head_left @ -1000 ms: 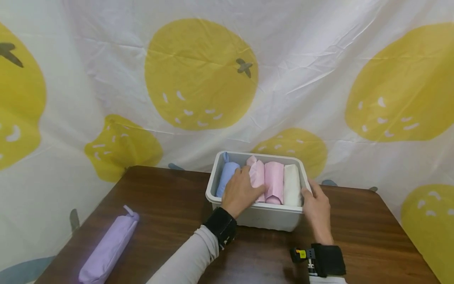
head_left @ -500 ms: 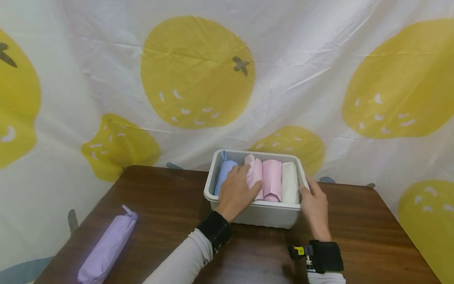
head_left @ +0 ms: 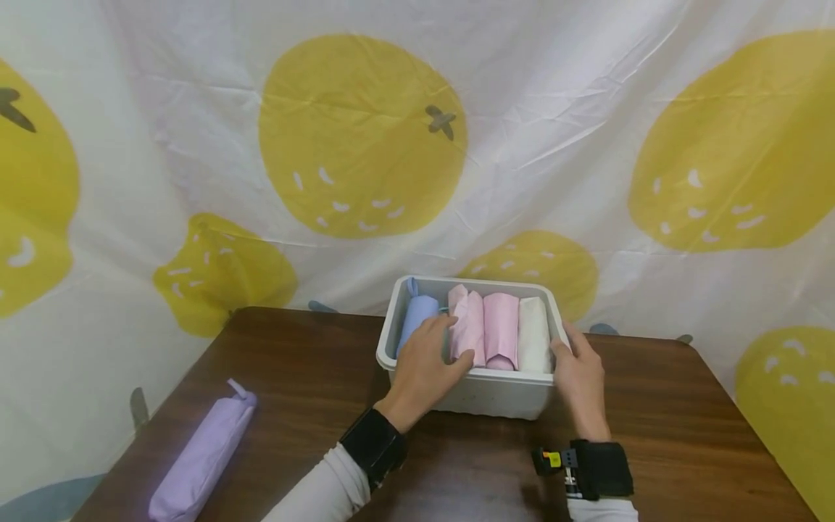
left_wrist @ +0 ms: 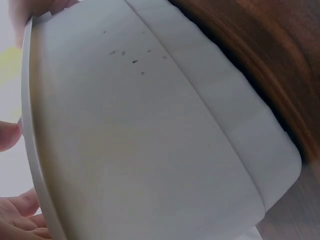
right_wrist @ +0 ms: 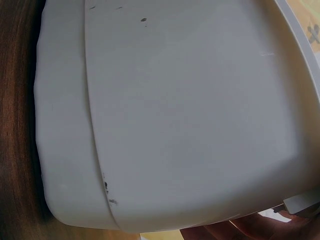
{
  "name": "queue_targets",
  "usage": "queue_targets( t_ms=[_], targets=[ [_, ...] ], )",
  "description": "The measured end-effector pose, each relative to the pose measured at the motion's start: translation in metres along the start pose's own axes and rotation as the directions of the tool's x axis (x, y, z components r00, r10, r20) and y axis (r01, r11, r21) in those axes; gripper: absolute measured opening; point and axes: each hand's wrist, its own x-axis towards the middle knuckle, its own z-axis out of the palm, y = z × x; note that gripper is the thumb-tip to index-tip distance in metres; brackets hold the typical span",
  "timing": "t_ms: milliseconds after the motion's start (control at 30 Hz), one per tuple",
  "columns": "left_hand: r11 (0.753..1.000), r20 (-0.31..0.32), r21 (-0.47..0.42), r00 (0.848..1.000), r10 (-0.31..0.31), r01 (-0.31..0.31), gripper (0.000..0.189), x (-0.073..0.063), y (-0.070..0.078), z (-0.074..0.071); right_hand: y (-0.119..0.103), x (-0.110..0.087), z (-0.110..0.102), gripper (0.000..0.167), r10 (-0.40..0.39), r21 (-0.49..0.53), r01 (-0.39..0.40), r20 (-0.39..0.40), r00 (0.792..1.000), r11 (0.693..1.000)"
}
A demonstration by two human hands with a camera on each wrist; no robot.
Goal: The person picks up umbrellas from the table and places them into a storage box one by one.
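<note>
A light grey plastic box point(head_left: 485, 399) stands near the table's far edge. Inside it lie, side by side, a blue pouch point(head_left: 417, 317) with a loop, a pale pink pouch point(head_left: 467, 326), a second pink pouch point(head_left: 501, 326) and an off-white pouch point(head_left: 535, 335). A sliver of something teal point(head_left: 446, 346) shows between the blue and pale pink ones. My left hand point(head_left: 424, 370) hovers over the box's front rim with fingers spread and nothing held. My right hand point(head_left: 580, 380) grips the box's right side at the rim. The left wrist view shows the box's outer wall point(left_wrist: 135, 120).
A long lilac pencil case point(head_left: 205, 453) with a strap loop lies on the left of the dark wooden table point(head_left: 306, 391). Behind the table hangs a white curtain point(head_left: 522, 159) printed with yellow fruit.
My left hand has drawn back from the pale pink pouch, toward me and to the left, uncovering the teal sliver. My right hand stays on the box.
</note>
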Motion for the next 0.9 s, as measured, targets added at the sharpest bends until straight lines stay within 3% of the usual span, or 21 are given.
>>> queue_targets(
  t_ms=[267, 533, 700, 900],
  targets=[
    [0.998, -0.006, -0.035, 0.998, -0.061, 0.061, 0.054, -0.019, 0.000, -0.008, 0.000, 0.002, 0.003, 0.055, -0.002, 0.002, 0.002, -0.004, 1.000, 1.000],
    [0.999, -0.058, 0.042, 0.998, 0.019, -0.017, 0.054, -0.037, -0.004, -0.016, 0.002, 0.003, 0.004, 0.055, 0.005, 0.004, -0.005, -0.011, 1.000, 1.000],
    [0.999, -0.083, 0.041, 0.996, 0.038, -0.034, 0.055, -0.049, -0.009, -0.020, 0.001, 0.004, 0.008, 0.055, 0.001, 0.007, -0.001, -0.005, 1.000, 1.000],
    [0.997, -0.167, 0.014, 0.983, 0.072, -0.070, 0.054, -0.063, -0.015, -0.027, -0.001, 0.004, 0.011, 0.056, 0.004, 0.017, -0.004, 0.007, 1.000, 1.000]
  ],
)
